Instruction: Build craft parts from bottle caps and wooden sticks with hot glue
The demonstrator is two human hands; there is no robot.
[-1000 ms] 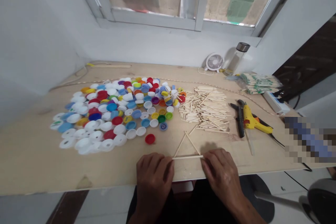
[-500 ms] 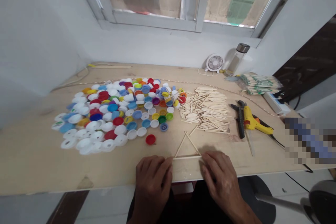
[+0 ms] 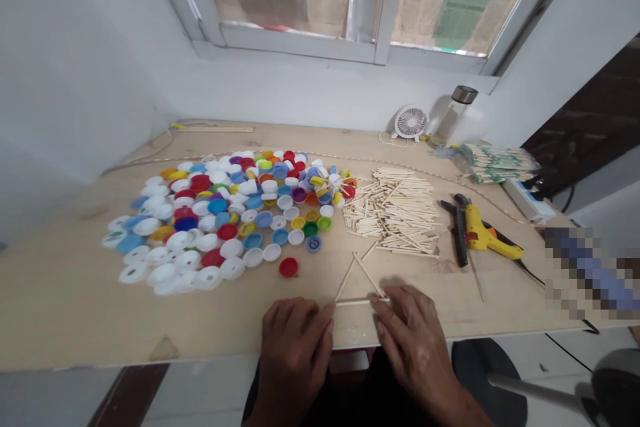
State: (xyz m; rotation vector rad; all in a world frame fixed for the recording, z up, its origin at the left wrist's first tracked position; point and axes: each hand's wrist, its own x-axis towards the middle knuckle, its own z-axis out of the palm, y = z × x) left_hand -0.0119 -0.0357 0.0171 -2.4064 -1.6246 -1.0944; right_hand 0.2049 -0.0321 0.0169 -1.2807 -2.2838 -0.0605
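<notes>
- Pale wood: a bottom stick [image 3: 353, 303] lies on the table [image 3: 225, 327] nearest me; a left slanted stick [image 3: 346, 278] and a right slanted stick [image 3: 369, 275] lean together beyond it, forming three sides.
- My left hand [image 3: 297, 340] is curled narrow, fingertips at the bottom stick's left end; whether they pinch it, I cannot tell.
- My right hand [image 3: 413, 340] is bent, fingertips at the other end; pinching or only pressing, I cannot tell.
- I judge the step in hand to be lining up the bottom stick.
- Next seems to call for light, level fingertips, so neither slanted stick gets nudged.
- Loose sticks [image 3: 405, 210] lie piled just beyond.
</notes>
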